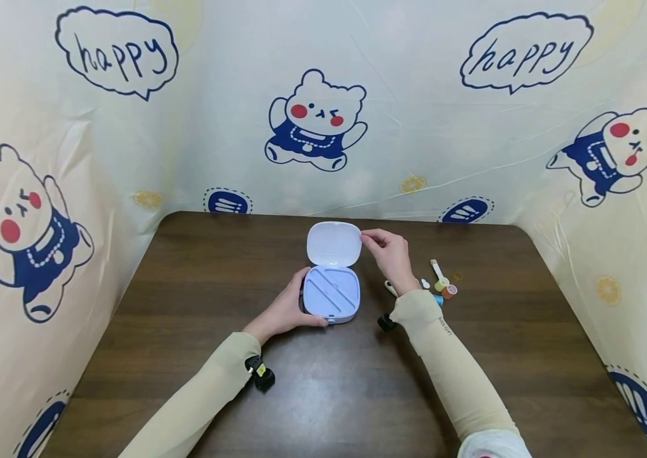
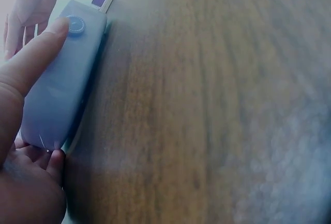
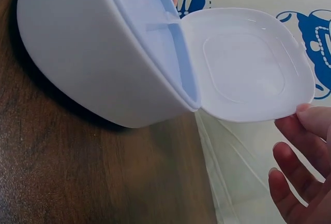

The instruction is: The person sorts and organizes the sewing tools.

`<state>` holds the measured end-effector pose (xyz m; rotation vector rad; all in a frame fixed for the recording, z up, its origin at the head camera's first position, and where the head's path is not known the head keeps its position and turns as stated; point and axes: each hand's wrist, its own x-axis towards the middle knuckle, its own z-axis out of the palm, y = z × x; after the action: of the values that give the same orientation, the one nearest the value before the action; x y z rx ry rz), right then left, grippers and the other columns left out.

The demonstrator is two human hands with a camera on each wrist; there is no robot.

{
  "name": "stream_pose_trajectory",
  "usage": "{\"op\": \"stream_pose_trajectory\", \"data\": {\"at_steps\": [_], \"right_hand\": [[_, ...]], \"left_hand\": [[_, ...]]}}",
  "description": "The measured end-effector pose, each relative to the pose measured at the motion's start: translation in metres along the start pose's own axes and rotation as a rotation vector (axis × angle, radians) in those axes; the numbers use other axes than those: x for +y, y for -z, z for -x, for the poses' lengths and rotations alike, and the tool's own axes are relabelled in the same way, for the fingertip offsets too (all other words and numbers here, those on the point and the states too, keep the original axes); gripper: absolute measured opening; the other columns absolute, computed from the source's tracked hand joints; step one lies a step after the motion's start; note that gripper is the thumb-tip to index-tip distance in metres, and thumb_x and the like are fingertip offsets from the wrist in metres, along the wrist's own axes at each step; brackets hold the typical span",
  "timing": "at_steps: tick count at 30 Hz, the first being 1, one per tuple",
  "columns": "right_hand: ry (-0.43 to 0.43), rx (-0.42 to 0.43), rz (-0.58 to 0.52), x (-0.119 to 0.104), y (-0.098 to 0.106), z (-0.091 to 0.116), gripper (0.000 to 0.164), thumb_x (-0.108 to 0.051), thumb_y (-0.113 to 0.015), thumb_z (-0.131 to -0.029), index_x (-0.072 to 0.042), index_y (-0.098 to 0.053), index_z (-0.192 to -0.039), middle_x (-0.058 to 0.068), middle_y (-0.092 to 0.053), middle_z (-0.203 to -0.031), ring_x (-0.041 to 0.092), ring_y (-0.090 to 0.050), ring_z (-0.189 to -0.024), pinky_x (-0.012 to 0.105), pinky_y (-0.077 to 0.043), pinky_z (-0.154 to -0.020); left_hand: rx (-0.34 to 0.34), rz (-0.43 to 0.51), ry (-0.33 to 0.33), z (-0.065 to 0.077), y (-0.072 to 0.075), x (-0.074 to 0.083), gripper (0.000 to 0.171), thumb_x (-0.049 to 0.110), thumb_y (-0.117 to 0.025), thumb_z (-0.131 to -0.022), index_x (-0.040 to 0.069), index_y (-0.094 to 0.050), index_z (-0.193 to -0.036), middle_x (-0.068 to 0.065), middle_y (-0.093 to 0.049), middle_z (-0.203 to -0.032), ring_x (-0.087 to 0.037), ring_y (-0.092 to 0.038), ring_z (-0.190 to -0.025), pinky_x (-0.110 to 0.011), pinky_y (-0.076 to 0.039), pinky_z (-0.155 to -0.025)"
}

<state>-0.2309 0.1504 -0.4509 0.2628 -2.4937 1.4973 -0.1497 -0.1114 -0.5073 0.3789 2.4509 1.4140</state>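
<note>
A pale blue box (image 1: 331, 294) with diagonal dividers in its top stands on the table, its white lid (image 1: 334, 243) raised at the back. My left hand (image 1: 285, 312) grips the box from the left. In the left wrist view the thumb (image 2: 39, 58) lies by the round button (image 2: 76, 26) on the front, with the other fingers around the far end. My right hand (image 1: 389, 257) pinches the lid's right edge between thumb and forefinger; in the right wrist view the remaining fingers (image 3: 292, 175) are bent and hold nothing. The compartments' insides show only partly.
Right of the box, partly behind my right wrist, lie small loose items: a yellowish piece with a white strip (image 1: 439, 275), an orange-brown spool-like piece (image 1: 450, 291) and a blue piece (image 1: 439, 299). A patterned cloth (image 1: 317, 38) hangs behind the brown table (image 1: 214, 267).
</note>
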Motion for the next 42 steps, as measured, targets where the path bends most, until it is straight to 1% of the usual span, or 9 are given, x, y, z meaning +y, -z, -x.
{"op": "stream_pose_trajectory", "data": {"at_steps": [6,9,13,19,23,28,30,35,42], "right_hand": [[-0.028,0.005,0.004,0.004,-0.001,0.000,0.019,-0.021,-0.074,-0.099,-0.007,-0.081,-0.111,0.009,-0.079,-0.105,0.022,-0.065,-0.086,0.027,-0.051,-0.072],[-0.034,-0.002,0.009,0.003,-0.001,0.000,0.020,-0.021,-0.073,-0.100,-0.007,-0.081,-0.111,0.010,-0.079,-0.106,0.023,-0.065,-0.086,0.028,-0.052,-0.073],[-0.036,-0.007,0.006,0.002,-0.002,-0.001,0.020,-0.020,-0.073,-0.100,-0.007,-0.081,-0.112,0.010,-0.079,-0.106,0.024,-0.065,-0.087,0.028,-0.052,-0.073],[-0.038,0.001,-0.004,0.004,-0.004,0.002,0.020,-0.021,-0.073,-0.100,-0.008,-0.080,-0.114,0.009,-0.078,-0.106,0.023,-0.065,-0.088,0.027,-0.052,-0.073],[-0.045,0.005,-0.018,0.005,-0.004,0.009,0.020,-0.022,-0.073,-0.100,-0.008,-0.078,-0.114,0.009,-0.076,-0.103,0.024,-0.064,-0.088,0.028,-0.051,-0.071],[-0.047,-0.014,0.030,0.010,-0.004,0.022,0.020,-0.024,-0.073,-0.100,-0.010,-0.078,-0.113,0.008,-0.076,-0.102,0.023,-0.064,-0.088,0.028,-0.051,-0.072],[-0.043,-0.006,0.040,0.011,-0.004,0.028,0.022,-0.024,-0.073,-0.100,-0.009,-0.076,-0.116,0.007,-0.076,-0.103,0.022,-0.064,-0.088,0.027,-0.052,-0.074],[-0.035,0.024,0.036,0.011,-0.001,0.041,0.023,-0.022,-0.073,-0.100,-0.009,-0.075,-0.118,0.006,-0.075,-0.105,0.023,-0.064,-0.090,0.032,-0.053,-0.076],[-0.003,-0.068,0.108,0.006,-0.002,0.057,0.020,-0.021,-0.074,-0.099,-0.010,-0.076,-0.115,0.006,-0.073,-0.106,0.024,-0.064,-0.096,0.041,-0.056,-0.084]], "left_hand": [[-0.028,-0.010,0.001,0.002,0.001,0.002,0.131,0.039,-0.097,-0.073,0.010,-0.009,-0.166,-0.016,-0.024,-0.169,-0.032,-0.027,-0.154,-0.055,-0.027,-0.123],[-0.045,-0.012,0.002,0.002,0.002,0.003,0.133,0.039,-0.097,-0.073,0.013,-0.007,-0.167,-0.013,-0.021,-0.171,-0.030,-0.025,-0.155,-0.054,-0.025,-0.124],[-0.045,-0.006,-0.010,0.002,0.002,0.002,0.131,0.038,-0.097,-0.072,0.014,-0.010,-0.167,-0.011,-0.025,-0.169,-0.027,-0.028,-0.154,-0.051,-0.025,-0.124],[-0.021,-0.018,-0.017,0.001,0.000,0.001,0.128,0.038,-0.098,-0.071,0.012,-0.015,-0.166,-0.012,-0.030,-0.166,-0.029,-0.033,-0.151,-0.052,-0.029,-0.122],[-0.022,-0.016,-0.014,0.001,0.001,0.001,0.128,0.037,-0.098,-0.072,0.011,-0.015,-0.165,-0.013,-0.030,-0.166,-0.029,-0.033,-0.151,-0.052,-0.028,-0.122],[-0.021,-0.013,-0.018,0.001,0.000,0.001,0.127,0.036,-0.098,-0.071,0.010,-0.016,-0.165,-0.013,-0.030,-0.166,-0.029,-0.033,-0.151,-0.052,-0.028,-0.122],[-0.017,-0.017,-0.023,0.001,0.000,0.001,0.127,0.036,-0.098,-0.072,0.009,-0.016,-0.165,-0.014,-0.029,-0.166,-0.030,-0.033,-0.150,-0.053,-0.029,-0.122],[-0.017,-0.014,-0.029,0.002,0.001,0.002,0.127,0.038,-0.097,-0.072,0.007,-0.016,-0.165,-0.016,-0.029,-0.166,-0.032,-0.032,-0.151,-0.055,-0.029,-0.122],[-0.017,-0.009,-0.029,0.001,0.001,0.000,0.126,0.038,-0.097,-0.073,0.008,-0.016,-0.165,-0.016,-0.030,-0.165,-0.031,-0.034,-0.150,-0.054,-0.029,-0.122]]}}
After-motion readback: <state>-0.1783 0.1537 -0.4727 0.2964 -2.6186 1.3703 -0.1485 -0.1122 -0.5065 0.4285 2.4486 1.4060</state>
